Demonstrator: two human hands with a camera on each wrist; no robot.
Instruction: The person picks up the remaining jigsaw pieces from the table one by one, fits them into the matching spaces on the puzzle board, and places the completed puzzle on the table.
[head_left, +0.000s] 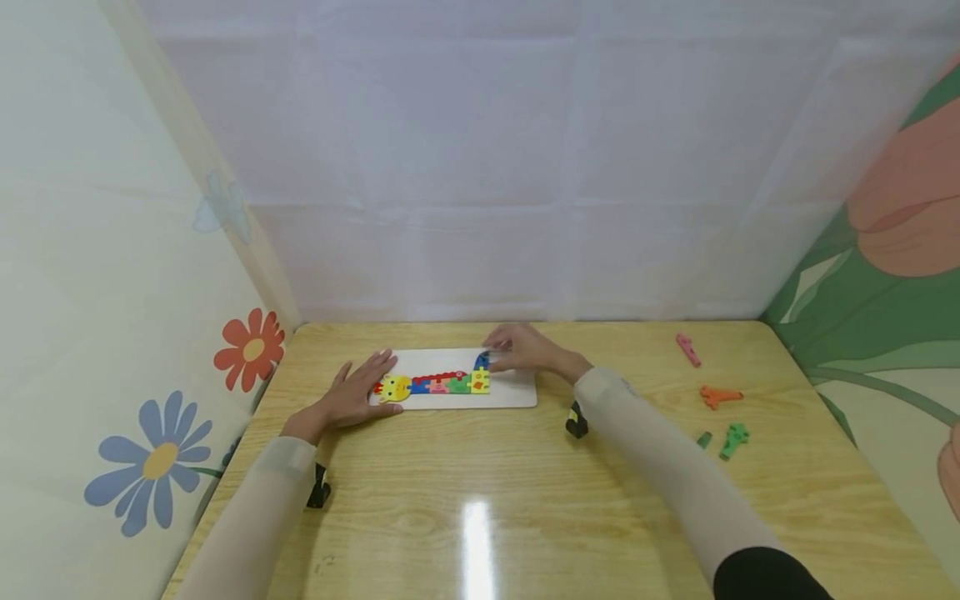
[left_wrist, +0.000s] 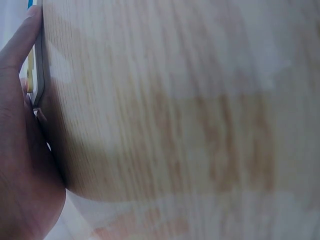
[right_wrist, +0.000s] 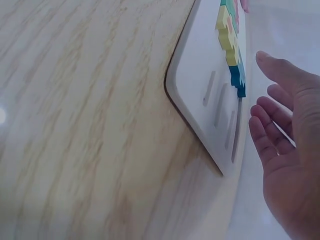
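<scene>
A white puzzle board (head_left: 517, 398) lies on the wooden table, bearing a giraffe made of coloured pieces. The yellow giraffe head (head_left: 394, 387) is at the left end. A yellow piece (head_left: 480, 383) and a blue piece (head_left: 482, 361) sit toward the right. My left hand (head_left: 352, 396) rests on the board's left end, fingers spread, thumb along the near edge. My right hand (head_left: 522, 347) hovers by the blue piece, fingers loosely bent. In the right wrist view nothing shows between the right thumb and fingers, and bare slots mark the board beside the blue piece (right_wrist: 238, 82).
Loose pieces lie on the table's right side: a pink one (head_left: 688, 350), an orange one (head_left: 721, 397), a green one (head_left: 735, 440) and a small dark green one (head_left: 703, 439) beside the right sleeve. A white cloth (head_left: 525, 167) hangs behind the table's far edge.
</scene>
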